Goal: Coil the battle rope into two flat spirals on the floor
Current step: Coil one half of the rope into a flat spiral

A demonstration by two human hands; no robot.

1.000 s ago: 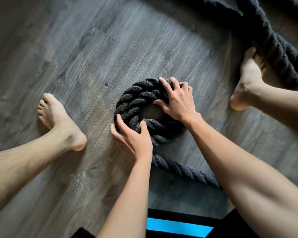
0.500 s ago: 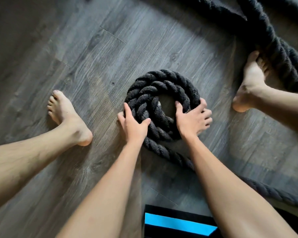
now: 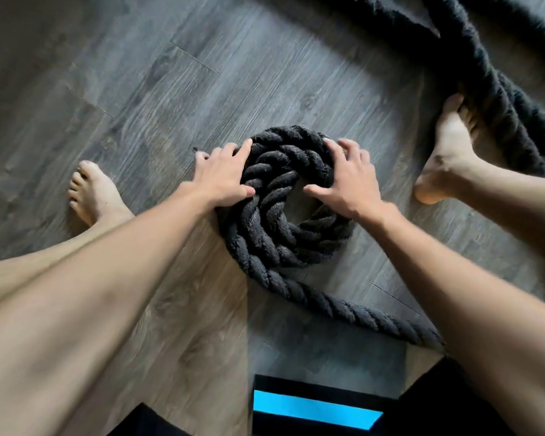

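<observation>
Both hands slide up since 0.5 s ago: left hand (image 3: 224, 176) & right hand (image 3: 350, 182), fingers spread, press thick black twisted rope coil (image 3: 265, 243) at frame centre.

- The rope (image 3: 265, 234) is black to dark charcoal along its whole length. Its thick twisted strands make a repeating slanted pattern, and the fuzzy fibres show a faint grey where light catches them.
- The floor (image 3: 233, 73) is grey-brown with a wood-grain pattern of fine, darker streaks. It is paler grey in the lit middle and duskier toward the upper left corner.
- Thin dark seams (image 3: 195, 58) mark the edges of the planks.
- A tiny black speck (image 3: 195, 149) lies on the floor.
- A flat, bright sky-blue stripe (image 3: 315, 407) runs across a plain black surface (image 3: 296, 382) at the bottom edge.
</observation>
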